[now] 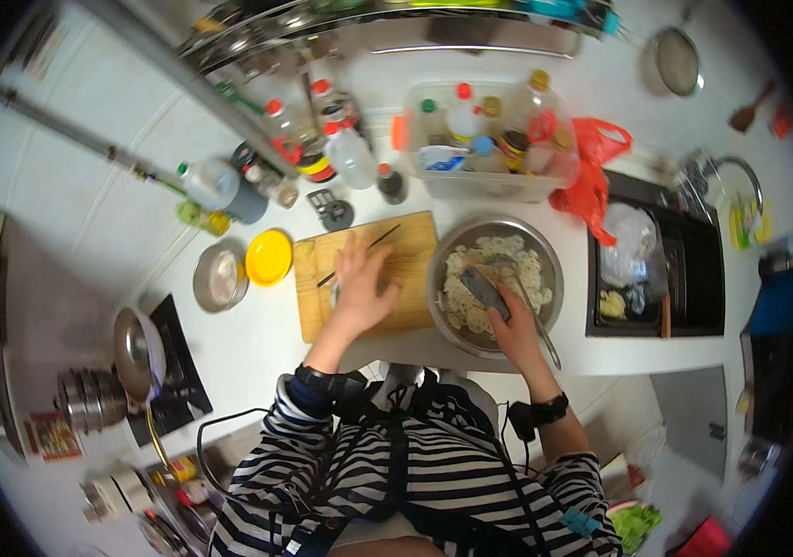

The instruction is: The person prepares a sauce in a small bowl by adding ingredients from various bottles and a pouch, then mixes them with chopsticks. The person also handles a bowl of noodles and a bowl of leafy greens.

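My left hand (365, 285) is over a wooden cutting board (410, 240), fingers apart and holding nothing I can see. A dark chopstick-like stick (384, 235) lies on the board by its fingertips; a similar dark piece (325, 280) shows left of the hand. Part of a small pale thing shows beneath the hand, mostly hidden. My right hand (516, 327) grips a dark grey oblong container (484, 292), tilted over a steel mixing bowl (437, 306). Pale sliced pieces of food (462, 313) fill the bowl. A metal spoon (542, 334) rests inside, its handle over the near rim.
A yellow lid (269, 257) and a small steel pot (212, 306) stand left of the board. Bottles (351, 160) and a clear plastic bin (487, 186) line the back. A red plastic bag (585, 198) lies near the black sink (699, 278). A pan (133, 348) sits far left.
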Motion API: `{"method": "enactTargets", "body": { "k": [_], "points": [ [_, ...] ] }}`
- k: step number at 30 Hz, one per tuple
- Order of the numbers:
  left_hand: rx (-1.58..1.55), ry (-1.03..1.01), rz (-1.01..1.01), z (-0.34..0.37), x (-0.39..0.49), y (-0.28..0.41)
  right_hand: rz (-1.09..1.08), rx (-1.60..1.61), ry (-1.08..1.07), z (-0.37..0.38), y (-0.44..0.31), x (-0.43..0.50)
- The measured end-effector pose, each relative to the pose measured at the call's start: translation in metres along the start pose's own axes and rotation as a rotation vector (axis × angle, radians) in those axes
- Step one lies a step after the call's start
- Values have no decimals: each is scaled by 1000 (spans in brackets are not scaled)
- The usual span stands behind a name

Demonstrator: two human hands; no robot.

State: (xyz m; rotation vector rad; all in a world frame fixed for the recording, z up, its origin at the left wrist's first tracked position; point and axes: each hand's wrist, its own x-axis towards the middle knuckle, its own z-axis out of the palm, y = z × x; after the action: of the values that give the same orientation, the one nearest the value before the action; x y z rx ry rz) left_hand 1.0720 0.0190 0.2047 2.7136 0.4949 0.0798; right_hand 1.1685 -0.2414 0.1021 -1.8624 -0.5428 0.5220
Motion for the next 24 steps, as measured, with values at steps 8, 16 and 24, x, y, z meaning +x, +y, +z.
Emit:
{"method": "enactTargets", "body": {
  "k": [8,16,24],
  "points": [
    [-162,384,-360,-52,-90,-97,-383,-244,-480,116,-20,160],
    [-285,427,-556,-49,-139,-121,-507,-464,-715,176,0,185],
    [-310,421,-523,-41,-140,-139,-570,-605,-622,169,-11,175]
  ]
}}
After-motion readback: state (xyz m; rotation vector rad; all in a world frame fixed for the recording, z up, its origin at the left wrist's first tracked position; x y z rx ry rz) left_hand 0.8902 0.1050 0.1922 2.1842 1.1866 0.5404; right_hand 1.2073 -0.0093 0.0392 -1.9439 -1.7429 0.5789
